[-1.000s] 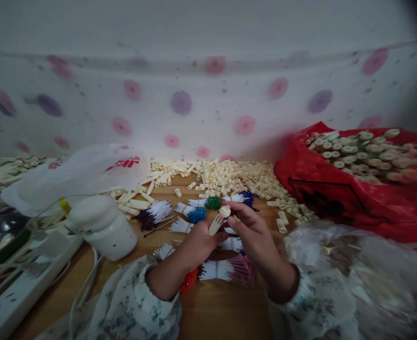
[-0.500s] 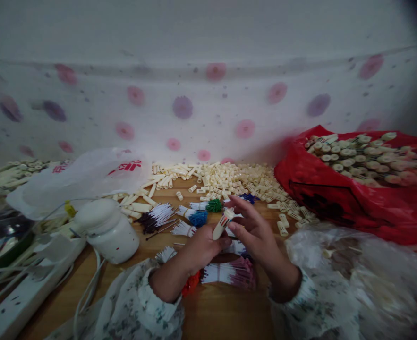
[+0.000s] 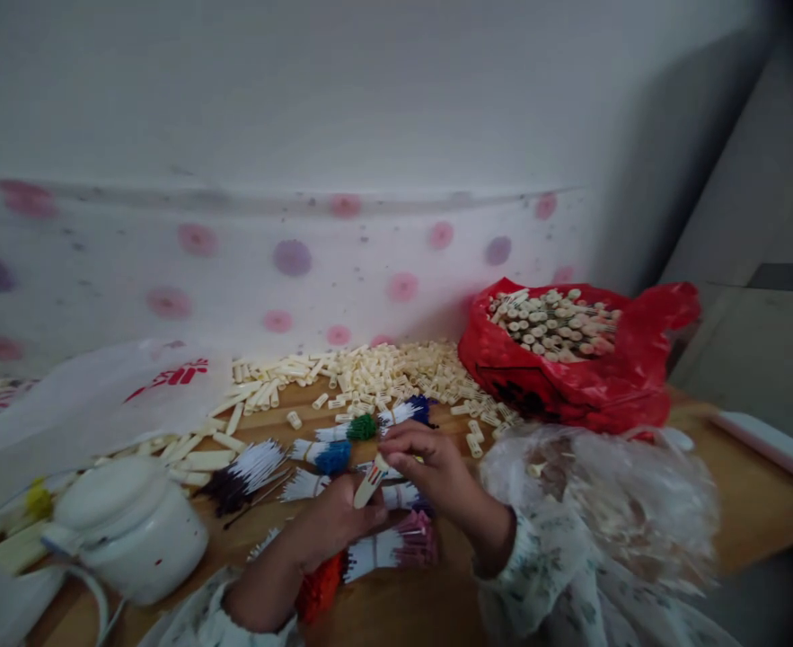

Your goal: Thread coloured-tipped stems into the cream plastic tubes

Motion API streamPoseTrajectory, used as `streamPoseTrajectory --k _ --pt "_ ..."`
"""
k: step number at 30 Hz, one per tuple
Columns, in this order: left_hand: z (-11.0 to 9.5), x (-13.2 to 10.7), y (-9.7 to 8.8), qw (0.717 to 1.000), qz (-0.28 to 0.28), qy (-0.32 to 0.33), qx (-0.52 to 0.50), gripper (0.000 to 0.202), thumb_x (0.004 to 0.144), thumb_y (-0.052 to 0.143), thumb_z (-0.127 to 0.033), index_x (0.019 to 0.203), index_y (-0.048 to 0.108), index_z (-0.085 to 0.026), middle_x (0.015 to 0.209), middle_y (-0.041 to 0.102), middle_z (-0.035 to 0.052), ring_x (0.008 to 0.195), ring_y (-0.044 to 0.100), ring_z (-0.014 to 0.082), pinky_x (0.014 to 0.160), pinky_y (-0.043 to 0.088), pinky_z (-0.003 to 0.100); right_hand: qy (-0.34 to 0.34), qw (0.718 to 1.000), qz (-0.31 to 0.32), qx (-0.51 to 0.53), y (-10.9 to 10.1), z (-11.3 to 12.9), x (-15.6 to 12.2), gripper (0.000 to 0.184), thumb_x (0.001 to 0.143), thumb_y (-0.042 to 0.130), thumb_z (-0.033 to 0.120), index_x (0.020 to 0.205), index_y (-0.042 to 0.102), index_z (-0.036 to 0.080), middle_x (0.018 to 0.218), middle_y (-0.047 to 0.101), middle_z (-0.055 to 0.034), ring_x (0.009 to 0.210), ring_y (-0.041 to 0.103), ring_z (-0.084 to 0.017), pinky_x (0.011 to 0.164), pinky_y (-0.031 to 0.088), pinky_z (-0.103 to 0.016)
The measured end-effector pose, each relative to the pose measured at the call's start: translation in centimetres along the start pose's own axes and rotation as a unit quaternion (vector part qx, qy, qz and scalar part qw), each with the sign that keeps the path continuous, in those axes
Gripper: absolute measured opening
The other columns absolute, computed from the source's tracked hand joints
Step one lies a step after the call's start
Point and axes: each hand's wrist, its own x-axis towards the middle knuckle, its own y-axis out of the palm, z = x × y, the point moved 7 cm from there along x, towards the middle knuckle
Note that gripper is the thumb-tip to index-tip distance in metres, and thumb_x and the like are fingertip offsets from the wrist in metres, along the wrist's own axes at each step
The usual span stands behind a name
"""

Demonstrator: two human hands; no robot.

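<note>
A cream multicolour pen (image 3: 367, 485) with coloured strips in its upper slots is tilted in my left hand (image 3: 321, 528), whose fingers are closed round its lower barrel. My right hand (image 3: 440, 463) has its thumb and fingertips drawn together on the pen's top end; the exact contact is partly hidden. About my hands lie tied bundles of white refills: pink-tipped (image 3: 396, 546), blue-tipped (image 3: 321, 456), green-tipped (image 3: 348, 429), dark-tipped (image 3: 244, 476) and purple-tipped (image 3: 406, 412). An orange-red bundle (image 3: 321, 589) shows beside my left wrist.
Loose cream pen parts (image 3: 389, 373) are heaped along the wall. A red bag (image 3: 524, 386) of pens stands at the back right, with a clear plastic bag (image 3: 604, 494) before it. At left are a white lidded pot (image 3: 127, 530) and a white plastic bag (image 3: 100, 395).
The view has swung to the right, so the table's right end now shows. My right hand's fingers, spread before, have drawn together at the pen's top. My left hand still holds the pen.
</note>
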Motion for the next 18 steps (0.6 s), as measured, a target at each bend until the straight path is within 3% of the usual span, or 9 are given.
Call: streamPoseTrajectory --k 4,7,10,13,15,18 --pt "-0.7 0.0 0.2 0.999 0.013 0.038 0.024 0.058 0.063 0.059 -0.073 0.071 0.045 -0.017 0.061 0.039 -0.0043 0.056 0.030 0.0094 0.051 0.022 0.022 0.035 0.999 0.005 0.004 -1.0 -0.3 -0.5 0.020 0.079 0.065 0.038 0.072 0.069 0.019 0.079 0.064 -0.0045 0.077 0.061 -0.015 0.072 0.049 -0.028" --pt "-1.8 -0.8 0.3 0.998 0.008 0.043 -0.033 0.062 0.061 0.064 -0.071 0.087 0.051 -0.016 0.067 0.044 -0.0034 0.057 0.033 0.0091 0.050 0.025 0.021 0.054 0.998 -0.026 0.009 -2.4 -0.3 -0.4 0.022 0.076 0.067 0.040 0.069 0.067 0.020 0.076 0.063 -0.0029 0.074 0.060 -0.014 0.069 0.048 -0.027" --pt "-2.6 -1.5 0.5 0.993 0.017 0.064 -0.100 0.061 0.071 0.057 -0.067 0.101 0.054 -0.014 0.062 0.042 -0.0051 0.051 0.031 0.0076 0.048 0.025 0.021 0.063 0.998 -0.026 -0.003 -3.3 0.6 0.2 0.016 0.075 0.069 0.035 0.068 0.067 0.020 0.074 0.062 -0.0016 0.072 0.059 -0.014 0.068 0.047 -0.028" --pt "-2.2 -1.5 0.1 0.991 -0.003 0.064 -0.117 0.053 0.078 0.055 -0.061 0.100 0.057 -0.013 0.058 0.043 -0.0054 0.047 0.030 0.0064 0.046 0.022 0.020 0.053 0.998 -0.025 -0.025 -4.7 2.0 0.9 0.011 0.076 0.067 0.030 0.070 0.067 0.021 0.074 0.062 -0.0013 0.072 0.059 -0.014 0.068 0.047 -0.028" --pt "-1.5 -1.1 -0.8 0.990 -0.060 0.049 -0.119 0.050 0.077 0.056 -0.059 0.096 0.057 -0.013 0.058 0.045 -0.0051 0.045 0.032 0.0061 0.044 0.021 0.019 0.029 0.996 -0.060 -0.064 -7.2 3.0 1.3 0.010 0.077 0.066 0.030 0.072 0.067 0.021 0.076 0.064 -0.0019 0.075 0.060 -0.016 0.069 0.047 -0.029" --pt "-0.7 -0.7 -2.7 0.977 -0.177 0.032 -0.112 0.045 0.076 0.057 -0.058 0.087 0.056 -0.014 0.055 0.043 -0.0068 0.043 0.033 0.0061 0.043 0.021 0.018 -0.003 0.958 -0.202 -0.202 -14.9 4.6 1.3 0.013 0.079 0.063 0.033 0.079 0.066 0.020 0.080 0.063 -0.0029 0.076 0.059 -0.017 0.071 0.047 -0.031"
